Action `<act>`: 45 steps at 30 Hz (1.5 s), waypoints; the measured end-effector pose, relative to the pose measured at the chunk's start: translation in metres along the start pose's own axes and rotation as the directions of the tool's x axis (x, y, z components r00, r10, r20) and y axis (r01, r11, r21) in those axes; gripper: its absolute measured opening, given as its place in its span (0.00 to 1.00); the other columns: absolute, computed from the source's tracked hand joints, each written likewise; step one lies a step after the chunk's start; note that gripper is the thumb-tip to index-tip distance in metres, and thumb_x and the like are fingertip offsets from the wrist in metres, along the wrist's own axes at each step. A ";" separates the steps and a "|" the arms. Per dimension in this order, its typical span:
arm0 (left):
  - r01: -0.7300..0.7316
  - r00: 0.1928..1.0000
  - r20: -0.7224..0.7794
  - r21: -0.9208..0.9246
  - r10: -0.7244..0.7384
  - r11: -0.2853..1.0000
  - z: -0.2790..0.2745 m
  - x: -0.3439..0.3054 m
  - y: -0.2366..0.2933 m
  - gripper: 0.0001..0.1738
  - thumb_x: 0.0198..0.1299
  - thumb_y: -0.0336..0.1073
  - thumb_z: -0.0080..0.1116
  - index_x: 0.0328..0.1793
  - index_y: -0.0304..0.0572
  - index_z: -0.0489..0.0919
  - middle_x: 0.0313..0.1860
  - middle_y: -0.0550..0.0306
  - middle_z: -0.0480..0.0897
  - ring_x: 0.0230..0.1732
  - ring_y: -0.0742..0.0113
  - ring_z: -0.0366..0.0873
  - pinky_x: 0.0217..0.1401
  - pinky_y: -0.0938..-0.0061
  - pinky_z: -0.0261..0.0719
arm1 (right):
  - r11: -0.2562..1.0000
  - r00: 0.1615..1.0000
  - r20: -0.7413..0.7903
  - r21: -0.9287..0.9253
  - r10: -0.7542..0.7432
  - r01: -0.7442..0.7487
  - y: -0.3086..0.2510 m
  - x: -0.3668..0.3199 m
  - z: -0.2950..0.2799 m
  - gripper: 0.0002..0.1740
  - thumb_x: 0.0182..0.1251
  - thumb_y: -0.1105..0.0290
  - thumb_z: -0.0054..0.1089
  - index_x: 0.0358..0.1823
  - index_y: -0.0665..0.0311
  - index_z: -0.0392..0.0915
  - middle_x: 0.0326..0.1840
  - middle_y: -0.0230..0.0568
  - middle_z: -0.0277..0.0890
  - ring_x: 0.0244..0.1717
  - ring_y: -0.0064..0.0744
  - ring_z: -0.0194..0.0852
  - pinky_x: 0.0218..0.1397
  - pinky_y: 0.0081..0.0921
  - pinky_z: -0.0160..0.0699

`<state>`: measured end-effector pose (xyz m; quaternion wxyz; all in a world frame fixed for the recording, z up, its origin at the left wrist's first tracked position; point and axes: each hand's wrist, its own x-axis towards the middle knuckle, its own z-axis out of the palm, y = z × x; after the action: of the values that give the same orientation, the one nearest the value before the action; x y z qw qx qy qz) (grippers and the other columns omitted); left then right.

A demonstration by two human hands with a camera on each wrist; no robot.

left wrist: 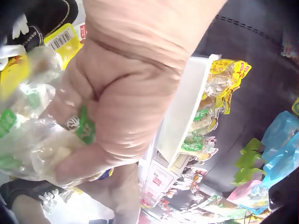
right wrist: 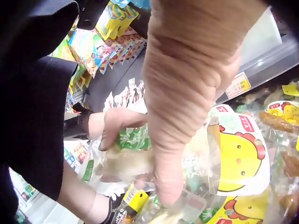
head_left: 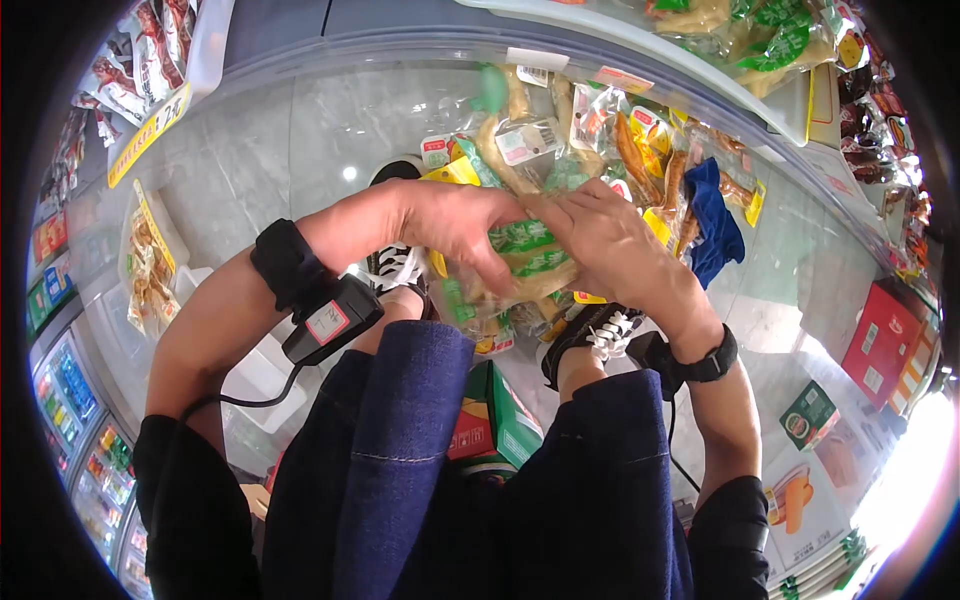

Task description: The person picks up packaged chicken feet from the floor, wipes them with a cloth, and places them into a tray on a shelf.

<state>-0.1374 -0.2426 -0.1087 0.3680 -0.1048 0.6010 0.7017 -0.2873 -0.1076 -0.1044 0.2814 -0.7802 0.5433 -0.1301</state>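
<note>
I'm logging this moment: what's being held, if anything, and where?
A clear packet with green print: the left hand grips one side between thumb and fingers; the right hand holds the opposite side.

In the head view, the green-printed packet [head_left: 528, 240] is partly covered by the left hand [head_left: 445, 220] and the right hand [head_left: 620, 245]. The green-and-red box [head_left: 512, 420] is partly hidden by the trouser legs [head_left: 405, 420]. Fine print on the white shelf label [head_left: 537, 57] is too small to be read. Brown-filled packets [right wrist: 290, 163] are cut off by the right wrist view's edge.
</note>
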 end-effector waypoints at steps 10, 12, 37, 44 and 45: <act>-0.016 1.000 0.002 -0.366 0.018 0.931 0.014 -0.005 -0.043 0.28 0.42 0.30 0.65 0.52 0.35 0.71 0.41 0.51 0.79 0.38 0.68 0.78 0.45 0.73 0.76 | 0.999 0.998 -0.059 0.028 -0.038 0.040 -0.018 0.024 -0.010 0.40 0.32 0.76 0.67 0.56 0.66 0.65 0.48 0.46 0.71 0.53 0.41 0.68 0.62 0.33 0.60; -0.133 0.990 -0.107 -0.421 0.097 0.897 0.000 -0.028 -0.052 0.28 0.41 0.28 0.62 0.53 0.36 0.70 0.40 0.50 0.79 0.41 0.64 0.78 0.48 0.70 0.75 | 0.994 0.925 -0.365 0.021 0.107 -0.106 -0.009 0.019 -0.022 0.42 0.31 0.74 0.70 0.57 0.61 0.66 0.58 0.46 0.65 0.63 0.40 0.59 0.67 0.34 0.55; -0.452 0.857 -0.515 -0.758 -0.006 0.471 0.003 -0.032 -0.060 0.30 0.51 0.30 0.58 0.62 0.34 0.64 0.43 0.54 0.76 0.45 0.60 0.75 0.53 0.67 0.73 | 0.373 0.583 0.015 0.755 0.813 -0.540 -0.012 -0.003 0.007 0.07 0.60 0.74 0.49 0.39 0.66 0.71 0.38 0.42 0.71 0.44 0.27 0.71 0.42 0.28 0.76; -0.451 0.873 -0.487 -0.779 0.035 0.436 0.018 -0.014 -0.052 0.31 0.46 0.32 0.68 0.57 0.39 0.69 0.43 0.56 0.77 0.42 0.68 0.76 0.48 0.73 0.74 | -0.376 0.816 0.259 0.925 0.517 -0.055 -0.022 0.011 0.053 0.08 0.65 0.68 0.51 0.39 0.65 0.73 0.35 0.33 0.74 0.35 0.20 0.74 0.37 0.23 0.78; -0.422 0.883 -0.470 -0.782 0.011 0.459 0.019 -0.014 -0.050 0.30 0.45 0.32 0.68 0.56 0.39 0.69 0.45 0.55 0.77 0.43 0.68 0.77 0.49 0.73 0.75 | -0.379 0.815 0.261 0.924 0.517 -0.056 -0.024 0.018 0.053 0.08 0.65 0.68 0.51 0.39 0.65 0.73 0.35 0.33 0.74 0.35 0.20 0.74 0.37 0.23 0.78</act>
<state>-0.0895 -0.2298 -0.1340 0.0382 -0.3369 0.2341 0.9112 -0.2349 -0.1020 -0.1354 0.7198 -0.0343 0.4390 -0.5366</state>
